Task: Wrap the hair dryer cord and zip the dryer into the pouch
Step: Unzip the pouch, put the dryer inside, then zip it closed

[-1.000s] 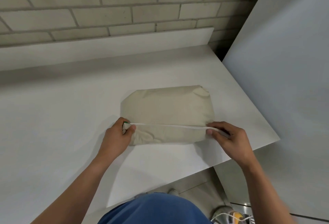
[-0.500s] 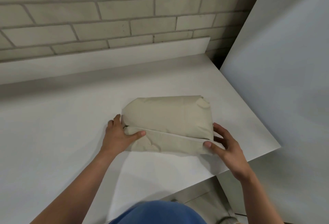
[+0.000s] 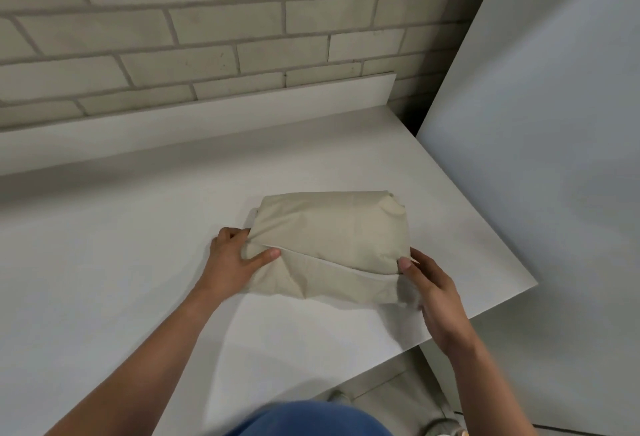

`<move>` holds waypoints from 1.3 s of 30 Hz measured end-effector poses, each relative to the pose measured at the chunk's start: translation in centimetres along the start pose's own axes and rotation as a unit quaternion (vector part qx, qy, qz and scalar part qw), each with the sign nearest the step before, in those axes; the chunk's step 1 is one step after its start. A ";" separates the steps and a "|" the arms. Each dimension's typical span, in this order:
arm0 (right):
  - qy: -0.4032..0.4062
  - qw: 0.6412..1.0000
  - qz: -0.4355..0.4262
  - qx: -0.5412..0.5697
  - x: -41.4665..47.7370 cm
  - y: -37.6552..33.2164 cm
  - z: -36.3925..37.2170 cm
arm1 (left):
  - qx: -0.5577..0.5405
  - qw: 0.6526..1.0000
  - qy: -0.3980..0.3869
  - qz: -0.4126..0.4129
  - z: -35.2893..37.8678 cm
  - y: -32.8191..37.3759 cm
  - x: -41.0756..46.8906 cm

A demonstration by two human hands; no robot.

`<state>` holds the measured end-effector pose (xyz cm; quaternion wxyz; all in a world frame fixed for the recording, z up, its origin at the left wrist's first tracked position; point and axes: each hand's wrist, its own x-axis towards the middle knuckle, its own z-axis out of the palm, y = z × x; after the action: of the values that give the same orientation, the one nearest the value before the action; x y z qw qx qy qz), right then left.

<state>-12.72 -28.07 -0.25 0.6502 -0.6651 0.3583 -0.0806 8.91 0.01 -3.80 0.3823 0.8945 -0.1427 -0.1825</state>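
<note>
Pinches the left end of the beige fabric pouch (image 3: 329,231) with the left hand (image 3: 230,262), thumb on top and fingers (image 3: 231,233) curled round behind the cloth. Clamps the right near corner with the right hand (image 3: 437,297), thumb pressed on top, the rest tucked underneath. Lies bulging between the two sets of fingers on the white desk (image 3: 121,262), upper half folded over the lower along a pale seam running from thumb to thumb. Shows no hair dryer or cord, presumably both inside; cannot tell whether the zip is fully drawn. Risks, probably: slack cloth slipping out from under the thumbs, the fold springing open, or the weighted bundle sliding toward the desk edge just beyond the right fingers.
</note>
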 end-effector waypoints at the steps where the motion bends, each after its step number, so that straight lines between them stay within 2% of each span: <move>1: 0.017 1.000 0.014 -0.008 0.2 -0.1 0.4 | 0.010 1.000 0.009 0.009 0.4 0.0 -0.3; 4: 0.048 0.997 0.029 -0.047 0.7 -1.2 1.6 | 0.015 0.999 0.003 0.028 1.4 0.6 -1.1; 8: 0.102 0.988 -0.008 -0.117 1.1 -1.2 2.7 | -0.005 0.999 -0.004 0.054 2.1 0.2 -1.6; 12: 0.145 0.987 -0.034 -0.065 1.3 -0.9 3.2 | -0.009 0.997 0.014 0.072 2.4 0.7 -1.9; 14: 0.112 0.993 -0.041 -0.027 1.3 -0.7 2.2 | -0.018 0.997 0.016 0.067 2.4 0.6 -1.8; 17: -0.048 0.997 -0.065 0.020 0.8 0.3 -0.8 | -0.017 0.998 0.017 0.061 2.2 0.4 -1.8; 19: -0.148 0.985 -0.079 -0.029 0.4 1.1 -2.5 | -0.013 0.998 0.017 0.053 2.3 0.2 -1.6; 21: -0.197 0.969 -0.070 -0.130 0.4 1.7 -3.0 | -0.011 0.999 0.017 0.049 2.3 0.2 -1.4; 23: -0.162 0.966 -0.088 -0.183 0.8 1.8 -2.6 | -0.015 0.999 0.016 0.037 2.3 0.5 -1.3; 26: -0.094 0.977 -0.110 -0.155 1.8 1.1 -2.2 | -0.033 0.999 0.013 0.025 1.9 1.0 -1.8; 31: -0.110 0.980 -0.090 -0.137 2.9 0.6 -2.5 | -0.019 0.999 -0.027 0.029 1.6 1.4 -3.0; 36: -0.138 0.983 -0.070 -0.097 3.5 -0.5 -3.0 | -0.039 0.996 0.071 0.031 2.9 1.6 -4.0; 39: -0.132 0.985 -0.067 -0.085 4.1 -1.0 -3.3 | -0.066 0.993 0.090 0.039 3.5 2.3 -4.1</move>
<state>-11.22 -33.19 -0.31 0.6259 -0.7453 0.2297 -0.0049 3.51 -2.11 -3.42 0.4583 0.8740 -0.1304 -0.0949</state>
